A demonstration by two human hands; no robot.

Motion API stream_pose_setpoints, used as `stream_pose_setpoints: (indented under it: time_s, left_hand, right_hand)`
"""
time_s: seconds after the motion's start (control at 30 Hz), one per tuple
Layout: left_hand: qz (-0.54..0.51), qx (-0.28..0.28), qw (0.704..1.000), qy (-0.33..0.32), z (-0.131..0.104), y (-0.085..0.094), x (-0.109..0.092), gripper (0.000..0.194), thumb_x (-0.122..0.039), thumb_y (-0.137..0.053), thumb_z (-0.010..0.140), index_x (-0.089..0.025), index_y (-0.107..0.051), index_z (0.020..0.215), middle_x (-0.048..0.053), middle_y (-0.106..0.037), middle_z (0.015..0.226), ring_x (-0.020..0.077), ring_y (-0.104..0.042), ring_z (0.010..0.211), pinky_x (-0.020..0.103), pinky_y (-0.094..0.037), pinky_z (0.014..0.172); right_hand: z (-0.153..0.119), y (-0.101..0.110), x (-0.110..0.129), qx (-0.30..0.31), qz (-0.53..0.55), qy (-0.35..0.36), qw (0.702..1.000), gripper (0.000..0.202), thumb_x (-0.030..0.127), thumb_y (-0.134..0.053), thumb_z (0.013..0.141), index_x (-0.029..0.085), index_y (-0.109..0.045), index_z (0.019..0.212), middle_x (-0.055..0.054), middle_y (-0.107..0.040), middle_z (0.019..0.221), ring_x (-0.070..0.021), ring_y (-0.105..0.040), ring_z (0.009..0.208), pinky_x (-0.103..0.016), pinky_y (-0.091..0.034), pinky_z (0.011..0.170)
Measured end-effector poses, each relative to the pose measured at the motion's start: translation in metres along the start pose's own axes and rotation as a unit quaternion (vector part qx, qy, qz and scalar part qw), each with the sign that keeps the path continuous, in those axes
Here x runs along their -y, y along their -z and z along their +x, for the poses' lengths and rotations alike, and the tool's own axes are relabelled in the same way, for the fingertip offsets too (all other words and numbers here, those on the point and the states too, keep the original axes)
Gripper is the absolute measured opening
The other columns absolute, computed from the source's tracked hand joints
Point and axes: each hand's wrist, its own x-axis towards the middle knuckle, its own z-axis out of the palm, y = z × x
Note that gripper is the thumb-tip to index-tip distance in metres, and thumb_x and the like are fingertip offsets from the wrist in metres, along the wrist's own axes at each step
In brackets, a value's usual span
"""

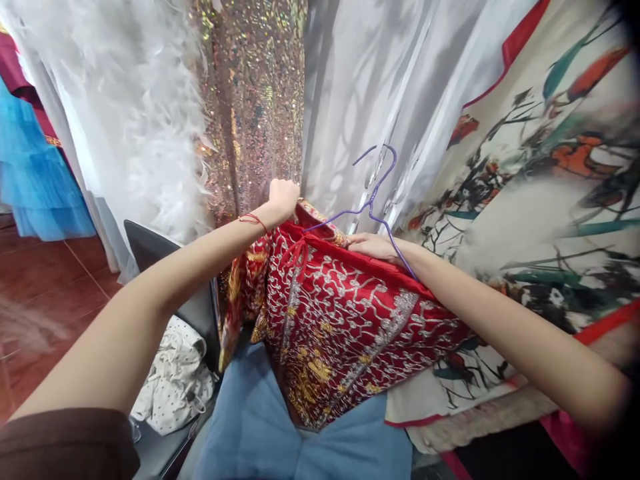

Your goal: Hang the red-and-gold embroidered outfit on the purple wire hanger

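Note:
A red garment [340,307] with silver and gold embroidery hangs in front of me from a purple wire hanger [371,203], whose hook stands free. A thin red tie hangs knotted near its upper left edge. My left hand [284,197] is closed in a fist at the garment's upper left corner, gripping the fabric. Behind the hanger, my right hand [373,247] holds the upper edge, with fingertips at a patterned red-and-gold band; part of this hand is hidden by the cloth. More gold-patterned red fabric [255,257] hangs below my left wrist.
A white feathered garment [150,120] and a sequined one [255,100] hang behind on the left. Floral printed cloth [540,200] drapes at right, before a white curtain [345,100]. A dark chair [190,287] holds dotted white cloth [175,380]. A blue ruffled dress [40,173] hangs far left.

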Motion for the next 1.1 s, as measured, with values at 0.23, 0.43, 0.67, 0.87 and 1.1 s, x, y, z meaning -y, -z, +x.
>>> stream_pose_setpoints:
  time_s: [0.23, 0.43, 0.67, 0.87, 1.1]
  left_hand:
    - [-0.044, -0.014, 0.996, -0.073, -0.019, -0.012, 0.014, 0.031, -0.016, -0.035, 0.095, -0.014, -0.058, 0.116, 0.019, -0.067, 0.114, 0.0276, -0.064, 0.105, 0.039, -0.045, 0.092]
    - [-0.047, -0.019, 0.997, -0.059, -0.036, -0.009, 0.032, 0.036, -0.047, -0.06, 0.087, -0.016, -0.058, 0.105, 0.017, -0.069, 0.101, 0.0305, -0.062, 0.1, 0.041, -0.044, 0.097]
    - [0.075, 0.03, 0.996, 0.043, -0.051, -0.004, 0.024, 0.058, -0.036, -0.064, 0.085, -0.007, -0.049, 0.132, 0.03, -0.051, 0.137, 0.0425, -0.046, 0.132, 0.062, -0.028, 0.112]
    - [0.12, 0.099, 0.956, 0.248, -0.052, 0.008, 0.025, 0.052, -0.023, -0.062, 0.083, 0.001, -0.06, 0.129, 0.034, -0.059, 0.132, 0.0474, -0.054, 0.126, 0.065, -0.038, 0.103]
    - [-0.16, 0.047, 0.957, 0.237, -0.054, 0.01, 0.054, 0.023, -0.031, -0.07, 0.077, -0.013, -0.077, 0.09, 0.015, -0.074, 0.087, 0.0322, -0.07, 0.099, 0.038, -0.052, 0.09]
  right_hand:
    - [-0.002, 0.005, -0.01, 0.041, 0.003, -0.004, 0.999, 0.056, 0.023, -0.064, 0.071, 0.025, -0.066, 0.128, -0.007, -0.076, 0.113, -0.0275, -0.075, 0.095, -0.038, -0.066, 0.084]
    - [0.003, 0.005, -0.014, 0.024, 0.017, 0.001, 1.0, 0.049, 0.019, -0.065, 0.072, 0.025, -0.069, 0.12, -0.006, -0.075, 0.119, -0.0267, -0.075, 0.099, -0.039, -0.065, 0.089]
    - [-0.002, 0.0, -0.005, 0.008, 0.01, -0.016, 1.0, 0.051, 0.014, -0.06, 0.075, 0.023, -0.068, 0.125, -0.006, -0.077, 0.112, -0.0256, -0.076, 0.092, -0.038, -0.065, 0.084]
    - [-0.007, -0.003, 0.004, 0.032, -0.034, -0.03, 0.998, 0.047, 0.013, -0.058, 0.077, 0.024, -0.071, 0.121, -0.004, -0.077, 0.111, -0.0246, -0.075, 0.092, -0.036, -0.065, 0.084]
    - [-0.01, 0.002, -0.001, 0.033, -0.017, -0.013, 0.999, 0.045, 0.011, -0.057, 0.076, 0.019, -0.068, 0.119, -0.007, -0.077, 0.104, -0.0231, -0.074, 0.083, -0.034, -0.064, 0.079]
